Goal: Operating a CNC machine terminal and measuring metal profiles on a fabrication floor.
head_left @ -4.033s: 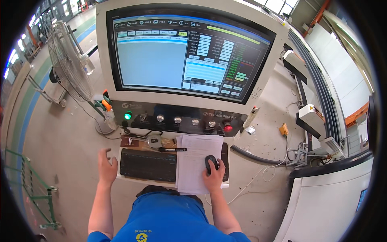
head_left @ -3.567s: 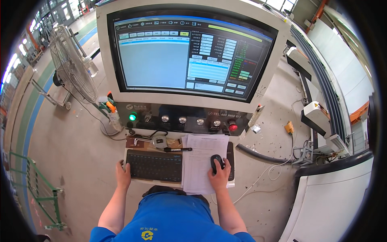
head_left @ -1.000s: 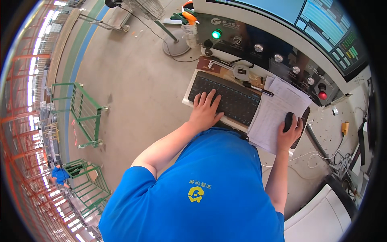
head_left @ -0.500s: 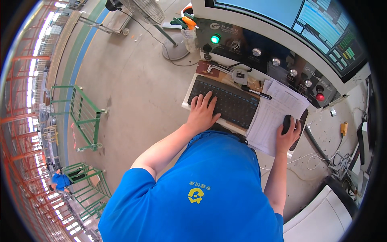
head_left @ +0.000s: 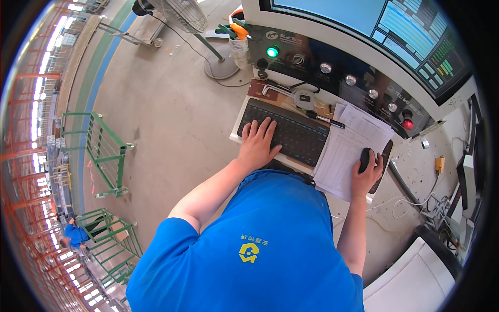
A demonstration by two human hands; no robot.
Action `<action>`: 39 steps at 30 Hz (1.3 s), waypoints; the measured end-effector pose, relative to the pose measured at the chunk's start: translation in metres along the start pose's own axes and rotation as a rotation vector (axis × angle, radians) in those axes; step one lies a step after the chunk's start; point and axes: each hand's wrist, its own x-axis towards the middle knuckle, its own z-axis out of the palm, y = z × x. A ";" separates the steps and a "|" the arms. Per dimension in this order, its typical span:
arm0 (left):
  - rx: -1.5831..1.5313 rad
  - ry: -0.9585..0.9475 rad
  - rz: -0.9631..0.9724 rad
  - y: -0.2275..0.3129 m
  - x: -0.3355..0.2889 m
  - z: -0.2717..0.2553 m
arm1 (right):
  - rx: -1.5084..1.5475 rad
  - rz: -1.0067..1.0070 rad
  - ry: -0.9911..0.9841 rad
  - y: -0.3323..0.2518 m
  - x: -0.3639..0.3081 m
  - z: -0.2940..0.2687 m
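My left hand (head_left: 255, 145) rests on the left part of a black keyboard (head_left: 304, 139), its fingers spread over the keys. To the right, my right hand (head_left: 366, 178) is curled around a black computer mouse (head_left: 365, 159), which sits at the right edge of some printed paper sheets (head_left: 340, 158). These sheets overlap the keyboard's right side. A black marker (head_left: 326, 119) lies across the keyboard's upper edge and the papers. Behind it are a tape measure (head_left: 304, 99) and hex keys (head_left: 274, 89).
Beyond the shelf stands a control panel (head_left: 312, 65) with a lit green lamp (head_left: 273, 51), a red knob (head_left: 407, 124) and a monitor (head_left: 348, 21) above. A fan base (head_left: 222, 63) and green carts (head_left: 104, 151) stand left. A person in blue (head_left: 76, 235) is far left.
The whole view has shifted slightly, so the desk sits a little further left. Both hands keep their places on the keyboard and the mouse.
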 end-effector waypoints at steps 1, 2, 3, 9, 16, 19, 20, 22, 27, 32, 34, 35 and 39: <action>-0.004 -0.001 0.003 0.001 0.001 -0.001 | 0.000 -0.015 0.018 0.000 0.000 0.001; -0.012 0.000 0.010 0.003 0.003 -0.002 | -0.005 -0.014 0.020 0.000 0.001 0.000; -0.020 0.000 0.018 0.005 0.004 -0.003 | 0.001 -0.014 0.019 -0.001 0.001 0.000; -0.044 -0.026 0.146 0.025 0.016 0.004 | 0.018 -0.015 0.030 -0.002 0.000 0.000; -0.051 -0.065 0.166 0.031 0.020 0.008 | 0.017 -0.008 0.022 -0.001 -0.001 0.000; -0.054 -0.050 0.169 0.031 0.017 0.010 | 0.024 -0.005 0.024 -0.002 0.002 0.001; -0.058 -0.050 0.170 0.032 0.015 0.011 | 0.023 -0.007 0.021 -0.001 0.002 0.001; -0.061 -0.047 0.171 0.033 0.017 0.010 | 0.023 -0.011 0.020 0.000 0.006 0.003; -0.067 -0.026 0.167 0.045 0.026 0.007 | 0.021 -0.013 0.043 -0.002 0.009 -0.012; -0.045 -0.021 0.141 0.044 0.016 0.011 | 0.022 0.037 -0.037 -0.010 0.000 -0.006; -0.036 -0.030 0.126 0.044 0.017 0.012 | 0.048 0.036 -0.028 -0.012 0.000 -0.009; -0.042 -0.018 0.146 0.045 0.017 0.011 | 0.066 0.036 -0.028 -0.012 0.000 -0.010; -0.047 -0.072 0.192 0.051 0.023 0.010 | 0.053 0.047 -0.016 -0.011 0.002 -0.012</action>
